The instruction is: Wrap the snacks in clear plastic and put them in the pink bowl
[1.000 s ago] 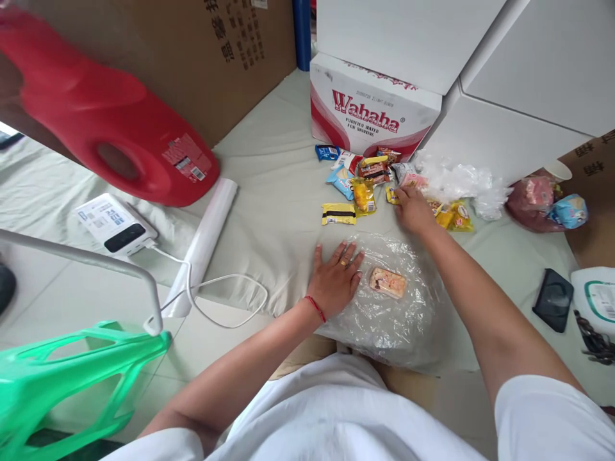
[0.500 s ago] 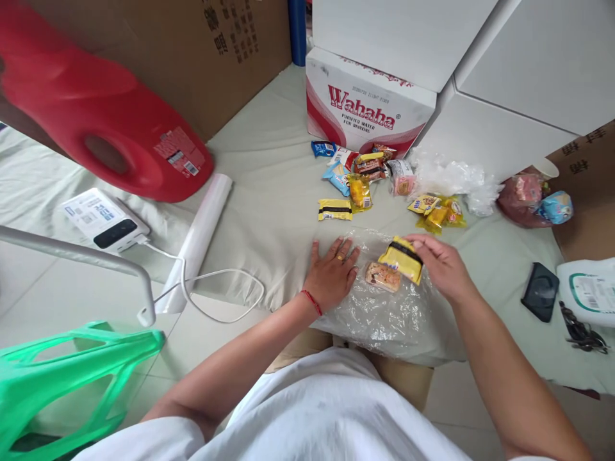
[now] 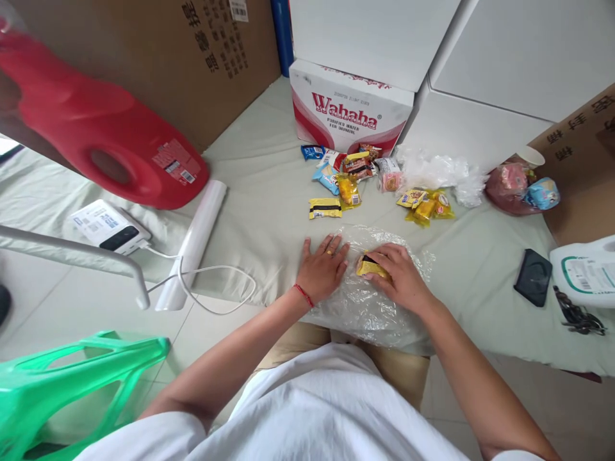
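My left hand [image 3: 323, 269] lies flat with fingers spread on the left edge of a clear plastic bag [image 3: 375, 315], which is spread over the pale green sheet. On that bag, my right hand [image 3: 402, 278] curls over a yellow snack packet [image 3: 369, 266] with a black band, thumb and fingers around it. The packet rests low on the plastic; the pinkish-brown snack seen there earlier is mostly hidden by the packet and hand. Beyond my left hand lies another yellow snack packet [image 3: 325, 208] of the same look.
Behind are a pile of wrapped snacks [image 3: 356, 168], some yellow packets [image 3: 425, 206], crumpled clear plastic [image 3: 439, 171] and a Wahaha box [image 3: 350, 109]. A red jug [image 3: 120, 141], power bank [image 3: 111, 227] and white roll [image 3: 192, 246] stand left. A black phone [image 3: 533, 276] lies right.
My right hand has moved left and down with the yellow snack packet, setting it onto the snack on the plastic. My left hand stays flat. The view has shifted slightly.
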Action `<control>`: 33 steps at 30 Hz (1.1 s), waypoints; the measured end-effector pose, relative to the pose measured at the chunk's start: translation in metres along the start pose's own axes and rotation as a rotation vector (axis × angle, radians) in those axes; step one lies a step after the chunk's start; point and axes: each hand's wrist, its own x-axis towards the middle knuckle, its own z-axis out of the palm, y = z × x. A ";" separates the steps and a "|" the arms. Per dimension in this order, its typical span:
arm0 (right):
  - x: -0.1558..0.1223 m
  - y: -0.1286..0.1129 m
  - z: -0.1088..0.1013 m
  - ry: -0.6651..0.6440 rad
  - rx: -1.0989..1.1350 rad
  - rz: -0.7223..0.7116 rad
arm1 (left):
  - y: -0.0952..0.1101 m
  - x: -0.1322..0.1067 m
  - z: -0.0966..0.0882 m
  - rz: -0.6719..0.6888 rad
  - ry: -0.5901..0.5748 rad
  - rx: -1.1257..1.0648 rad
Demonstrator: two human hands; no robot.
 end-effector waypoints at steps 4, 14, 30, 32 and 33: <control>-0.007 -0.006 -0.006 0.063 -0.022 0.020 | -0.008 -0.004 -0.011 -0.070 0.066 -0.044; -0.154 -0.023 0.021 -0.041 -0.102 -0.161 | -0.054 -0.087 -0.029 0.652 -0.027 -0.245; -0.077 0.021 -0.042 0.122 0.344 0.438 | -0.066 0.046 -0.089 0.239 -0.392 -0.638; -0.063 0.031 -0.042 0.116 0.336 0.508 | -0.063 0.071 -0.082 0.187 -0.380 -0.616; -0.058 0.036 -0.041 0.105 0.331 0.545 | -0.062 0.082 -0.078 0.155 -0.372 -0.577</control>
